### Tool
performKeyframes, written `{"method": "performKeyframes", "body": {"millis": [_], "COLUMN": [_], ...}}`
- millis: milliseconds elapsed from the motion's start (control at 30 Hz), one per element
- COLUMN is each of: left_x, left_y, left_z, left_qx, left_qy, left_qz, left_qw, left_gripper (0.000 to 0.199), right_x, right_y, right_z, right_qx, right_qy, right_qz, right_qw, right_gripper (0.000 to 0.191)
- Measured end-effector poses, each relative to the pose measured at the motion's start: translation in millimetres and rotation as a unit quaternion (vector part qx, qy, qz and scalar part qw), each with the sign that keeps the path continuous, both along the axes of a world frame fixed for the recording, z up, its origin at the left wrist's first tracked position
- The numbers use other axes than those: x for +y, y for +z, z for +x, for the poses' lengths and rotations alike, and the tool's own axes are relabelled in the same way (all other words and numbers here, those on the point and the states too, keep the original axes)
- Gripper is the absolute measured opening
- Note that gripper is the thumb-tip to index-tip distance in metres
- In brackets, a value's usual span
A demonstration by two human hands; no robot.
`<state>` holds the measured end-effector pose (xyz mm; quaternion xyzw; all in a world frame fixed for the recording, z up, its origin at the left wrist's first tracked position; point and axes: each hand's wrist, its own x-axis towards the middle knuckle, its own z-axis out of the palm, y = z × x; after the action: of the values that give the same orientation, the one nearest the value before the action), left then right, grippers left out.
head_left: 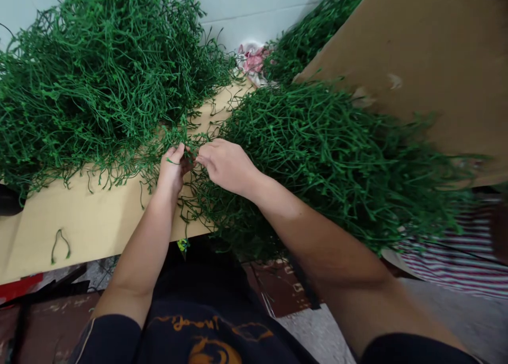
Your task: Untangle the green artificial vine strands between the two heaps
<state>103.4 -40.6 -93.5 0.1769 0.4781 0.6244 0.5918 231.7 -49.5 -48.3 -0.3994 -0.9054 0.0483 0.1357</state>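
My left hand (pixel 174 165) is closed on several thin green plastic stems, its thumb on top and loose tips sticking out above. Close beside it, my right hand (pixel 224 163) is pinched with its fingertips at the same stems; exactly what sits between those fingers is hidden. A tall heap of green plastic stems (pixel 107 73) rises behind and to the left of my hands. Another wide heap of green stems (pixel 317 147) lies to the right, partly under my right forearm. One bent stem (pixel 60 245) lies apart at the front left.
Both heaps rest on a tan cardboard sheet (pixel 99 216). A large cardboard panel (pixel 428 52) leans at the right, with more stems (pixel 317 36) behind it. A pink and white cloth (pixel 254 60) lies by the white wall (pixel 246 7). Striped fabric (pixel 456 263) shows at the lower right.
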Motion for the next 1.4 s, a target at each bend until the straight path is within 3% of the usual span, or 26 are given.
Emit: {"method": "performKeyframes", "body": {"millis": [100, 200, 300, 400, 467, 533, 767, 1067, 1233, 1333, 1400], "left_x": [7.8, 10.0, 3.7, -5.5, -9.8, -11.5, -8.7, -2.3, -2.3, -7.4, -12.1], "left_y": [-1.3, -0.3, 3.1, 5.1, 4.0, 1.7, 4.5, 0.5, 4.8, 8.9, 11.4], "left_z": [-5.5, -12.3, -14.1, -10.8, -7.7, -5.5, -5.1, 4.9, -3.9, -11.7, -13.7], "left_qx": [-0.044, -0.069, -0.072, -0.069, -0.055, -0.031, -0.027, -0.043, -0.01, -0.009, -0.01], "left_qy": [0.078, 0.078, 0.005, -0.115, -0.182, -0.208, -0.116, -0.008, -0.044, -0.076, -0.096], "left_qz": [-0.037, -0.03, 0.01, 0.026, 0.022, 0.03, 0.106, 0.059, 0.055, 0.074, 0.091], "left_qw": [0.995, 0.994, 0.997, 0.991, 0.982, 0.977, 0.987, 0.997, 0.997, 0.994, 0.991], "left_gripper": [0.024, 0.023, 0.02, 0.031, 0.034, 0.031, 0.018, 0.024, 0.027, 0.02, 0.015], "right_x": [-8.0, -13.1, -9.0, -0.6, 2.5, 2.3, -5.4, -16.7, -17.6, -8.0, 2.8], "right_y": [-2.5, -3.0, -2.8, -4.3, -5.9, -7.3, -8.1, -8.5, -5.5, -2.0, -0.5], "right_z": [1.8, 4.8, 9.0, 11.1, 10.2, 7.7, -1.8, -11.7, -3.8, 6.4, 12.1], "right_qx": [0.019, 0.084, 0.199, 0.288, 0.308, 0.299, 0.148, 0.024, 0.133, 0.247, 0.308], "right_qy": [0.051, 0.082, 0.055, -0.006, -0.029, -0.03, -0.023, -0.054, -0.013, 0.016, -0.011], "right_qz": [-0.018, -0.048, -0.095, -0.14, -0.156, -0.156, -0.109, -0.07, -0.079, -0.098, -0.107], "right_qw": [0.998, 0.992, 0.974, 0.947, 0.938, 0.941, 0.983, 0.996, 0.988, 0.964, 0.945], "right_gripper": [0.021, 0.023, 0.024, 0.022, 0.021, 0.021, 0.021, 0.021, 0.025, 0.033, 0.04]}}
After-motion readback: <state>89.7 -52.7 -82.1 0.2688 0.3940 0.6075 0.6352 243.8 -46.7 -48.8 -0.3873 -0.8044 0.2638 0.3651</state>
